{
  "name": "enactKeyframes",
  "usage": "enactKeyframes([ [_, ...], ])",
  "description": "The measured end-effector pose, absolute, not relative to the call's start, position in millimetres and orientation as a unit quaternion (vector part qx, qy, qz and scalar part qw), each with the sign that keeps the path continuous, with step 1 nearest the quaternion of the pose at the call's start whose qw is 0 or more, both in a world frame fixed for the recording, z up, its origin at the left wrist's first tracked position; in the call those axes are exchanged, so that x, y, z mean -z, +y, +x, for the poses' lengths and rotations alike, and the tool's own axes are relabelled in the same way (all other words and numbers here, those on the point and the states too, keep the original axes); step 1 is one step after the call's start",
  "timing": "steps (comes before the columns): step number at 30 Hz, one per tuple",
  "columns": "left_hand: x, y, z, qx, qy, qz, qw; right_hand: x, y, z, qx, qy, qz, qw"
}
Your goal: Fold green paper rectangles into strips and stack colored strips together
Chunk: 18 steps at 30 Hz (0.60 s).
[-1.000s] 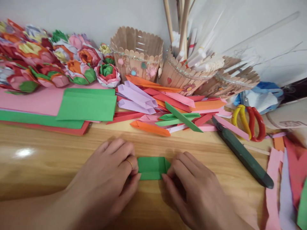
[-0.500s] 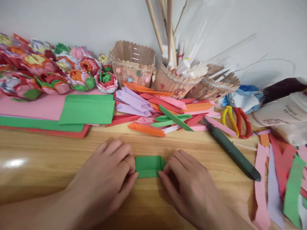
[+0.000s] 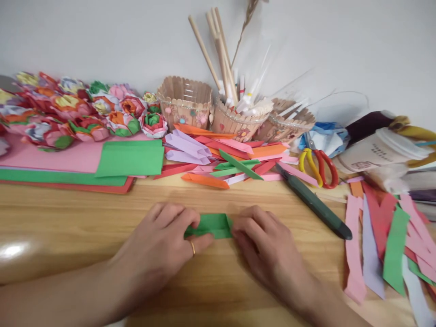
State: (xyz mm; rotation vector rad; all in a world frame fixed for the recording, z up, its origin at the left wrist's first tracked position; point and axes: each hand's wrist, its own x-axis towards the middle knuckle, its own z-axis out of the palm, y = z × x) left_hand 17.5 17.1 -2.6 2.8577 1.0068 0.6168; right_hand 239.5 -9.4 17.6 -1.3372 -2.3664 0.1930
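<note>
- Carefully, the right hand (image 3: pixel 262 236) closed its fingertips upon the right end of a folded green paper (image 3: pixel 220 225).
- The left hand (image 3: pixel 163 252) touched the other end: a finger with a ring (image 3: pixel 193 247) lay over the lower edge, other fingers curled above. Whether it clamped or only pressed, I could not tell.
- To make this fold well, it seemed important to keep both ends level, align the edges first, and press the crease flat from one end to the other.
- The green paper lay on the wooden table (image 3: pixel 204 290), between both hands; its long axis went from left to right. A slanting fold showed at the right end, which pointed into the right fingers; its tip was hidden.
- Farther away was a pile of folded strips (image 3: pixel 238 164), with a dark cutter (image 3: pixel 315 204) near it.
- Behind the pile stood baskets (image 3: pixel 185 113); paper flowers (image 3: pixel 86 129) were at left.
</note>
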Motion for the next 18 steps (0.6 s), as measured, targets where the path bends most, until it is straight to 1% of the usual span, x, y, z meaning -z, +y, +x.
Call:
enactKeyframes([
  [3, 4, 17, 19, -0.213, 0.309, 0.927, -0.025, -24, -15, 241, 0.008, -0.897, -0.406, 0.174],
  [7, 2, 15, 15, -0.218, 0.275, 0.931, -0.098, -28, -20, 243, 0.039, -0.925, -0.355, 0.128],
  [12, 3, 7, 4, -0.190, 0.251, 0.943, -0.109, -26, -25, 254, 0.015, -0.922, -0.375, 0.096],
  [18, -9, 6, -5, -0.217, 0.245, 0.937, -0.120, -21, -29, 259, -0.028, -0.912, -0.396, 0.106],
])
